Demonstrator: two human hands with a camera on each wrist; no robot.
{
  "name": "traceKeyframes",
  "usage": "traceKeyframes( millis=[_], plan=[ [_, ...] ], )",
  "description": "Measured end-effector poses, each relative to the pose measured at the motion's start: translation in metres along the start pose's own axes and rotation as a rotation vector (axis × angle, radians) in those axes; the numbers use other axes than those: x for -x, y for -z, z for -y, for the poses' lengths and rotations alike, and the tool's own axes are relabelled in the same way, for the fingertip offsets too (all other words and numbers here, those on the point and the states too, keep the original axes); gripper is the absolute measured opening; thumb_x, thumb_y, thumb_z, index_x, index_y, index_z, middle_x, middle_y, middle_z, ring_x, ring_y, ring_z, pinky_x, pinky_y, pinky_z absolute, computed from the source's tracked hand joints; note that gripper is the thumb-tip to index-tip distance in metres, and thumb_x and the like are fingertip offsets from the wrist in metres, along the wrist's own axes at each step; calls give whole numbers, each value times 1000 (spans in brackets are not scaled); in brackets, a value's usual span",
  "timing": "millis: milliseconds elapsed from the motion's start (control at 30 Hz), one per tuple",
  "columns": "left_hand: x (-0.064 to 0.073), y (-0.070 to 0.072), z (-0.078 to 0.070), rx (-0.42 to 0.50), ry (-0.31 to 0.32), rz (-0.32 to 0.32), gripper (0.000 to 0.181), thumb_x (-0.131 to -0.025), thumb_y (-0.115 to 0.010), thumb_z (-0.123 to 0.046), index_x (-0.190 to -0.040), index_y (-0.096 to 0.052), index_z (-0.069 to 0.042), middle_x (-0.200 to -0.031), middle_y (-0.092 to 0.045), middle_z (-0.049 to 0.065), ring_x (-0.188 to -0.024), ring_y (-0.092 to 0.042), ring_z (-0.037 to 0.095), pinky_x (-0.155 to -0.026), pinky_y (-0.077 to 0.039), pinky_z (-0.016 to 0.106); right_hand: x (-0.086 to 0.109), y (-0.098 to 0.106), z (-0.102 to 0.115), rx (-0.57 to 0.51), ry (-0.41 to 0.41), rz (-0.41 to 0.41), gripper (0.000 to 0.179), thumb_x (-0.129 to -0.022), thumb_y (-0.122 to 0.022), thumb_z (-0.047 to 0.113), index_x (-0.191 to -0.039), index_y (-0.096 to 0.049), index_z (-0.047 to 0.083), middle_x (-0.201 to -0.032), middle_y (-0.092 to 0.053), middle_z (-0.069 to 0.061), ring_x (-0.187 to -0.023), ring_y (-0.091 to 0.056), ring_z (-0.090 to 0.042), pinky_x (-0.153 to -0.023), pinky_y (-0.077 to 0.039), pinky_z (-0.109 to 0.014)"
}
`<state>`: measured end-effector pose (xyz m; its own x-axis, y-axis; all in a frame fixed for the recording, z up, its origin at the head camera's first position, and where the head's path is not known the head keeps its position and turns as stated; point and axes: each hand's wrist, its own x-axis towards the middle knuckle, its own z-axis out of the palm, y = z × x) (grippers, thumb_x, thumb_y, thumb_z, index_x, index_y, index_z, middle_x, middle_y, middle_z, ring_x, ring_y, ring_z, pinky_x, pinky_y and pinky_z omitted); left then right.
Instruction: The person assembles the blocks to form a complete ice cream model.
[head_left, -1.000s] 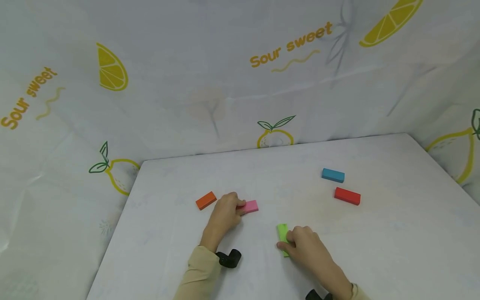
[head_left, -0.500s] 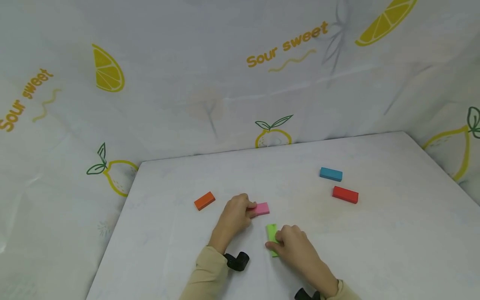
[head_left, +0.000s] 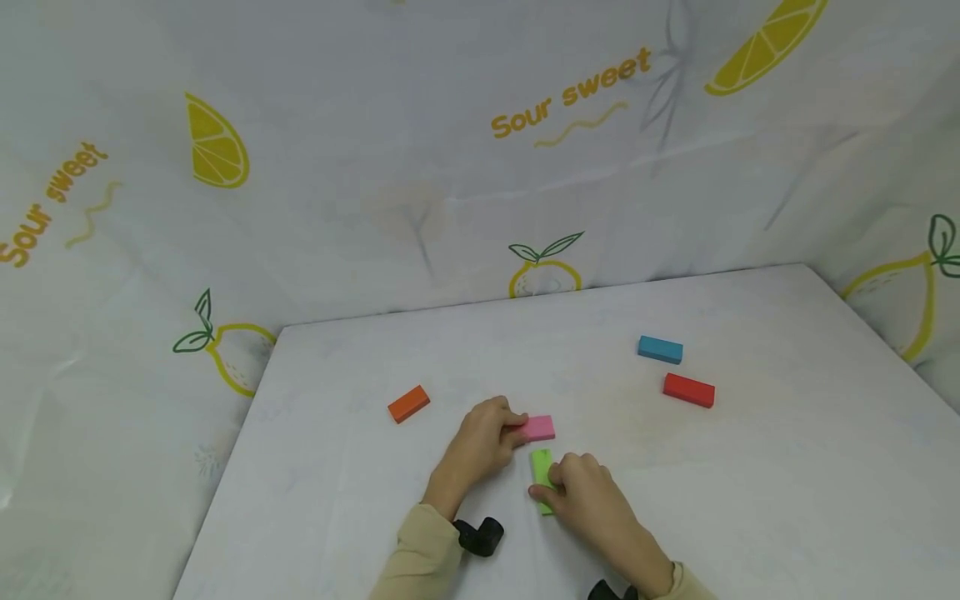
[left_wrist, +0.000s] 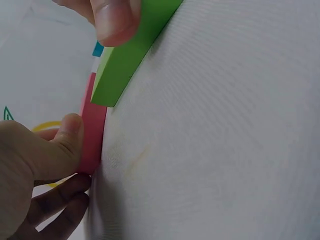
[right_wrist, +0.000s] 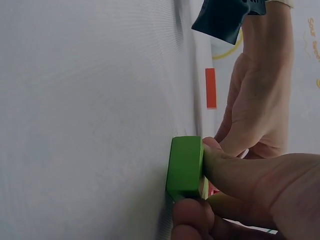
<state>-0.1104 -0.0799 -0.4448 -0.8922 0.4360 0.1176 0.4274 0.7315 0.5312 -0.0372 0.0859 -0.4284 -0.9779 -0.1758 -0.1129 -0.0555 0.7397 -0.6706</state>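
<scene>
My left hand pinches the left end of a pink block, which lies flat on the table. Just nearer to me, my right hand holds a light green block between thumb and fingers; its long side points away from me. The green block's far end sits close below the pink block, forming a rough T. In the left wrist view, the green block overlaps the pink block. The right wrist view shows the green block's end on the cloth, with thumb and fingers at its side.
An orange block lies to the left of my left hand. Farther off on the right are a blue block and a red block. The white-covered table meets a lemon-printed cloth at its back edge.
My left hand has slid the pink block to the right, away from the orange block. My right hand has shifted the green block left, so the two blocks are now close together.
</scene>
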Motion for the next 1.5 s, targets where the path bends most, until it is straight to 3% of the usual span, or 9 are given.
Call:
traceKeyframes(
  millis=[333, 600, 1067, 1500],
  plan=[
    [9, -13, 15, 151, -63, -48, 31, -91, -78, -21, -118, -77, -5, -90, -66, 1, -74, -46, 2, -66, -40, 14, -1, 0, -1, -5, -8, 12, 59, -80, -87, 18, -50, -36, 17, -58, -20, 8, -56, -24, -8, -51, -17, -19],
    [16, -21, 23, 229, -98, -70, 31, -95, -73, -24, -122, -75, -9, -109, -70, 3, -98, -63, 14, -86, -52, 26, 0, 0, -2, 3, -2, 10, 59, -79, -87, 18, -50, -36, 17, -59, -20, 8, -57, -25, -7, -51, -17, -19],
    [21, -28, 29, 206, -169, -125, 29, -95, -74, -25, -121, -77, -11, -110, -70, 1, -103, -65, 14, -91, -55, 30, 1, -2, -3, 6, 14, -19, 46, -79, -88, 19, -50, -52, 13, -57, -25, 9, -55, -28, -6, -50, -17, -18],
    [24, -28, 29, 200, -186, -139, 29, -93, -76, -22, -121, -77, -11, -111, -70, 1, -104, -65, 13, -92, -55, 29, 0, -2, -2, 1, 4, -26, 34, -78, -88, 19, -56, -64, 11, -55, -29, 9, -53, -30, -5, -49, -18, -17]
  ],
)
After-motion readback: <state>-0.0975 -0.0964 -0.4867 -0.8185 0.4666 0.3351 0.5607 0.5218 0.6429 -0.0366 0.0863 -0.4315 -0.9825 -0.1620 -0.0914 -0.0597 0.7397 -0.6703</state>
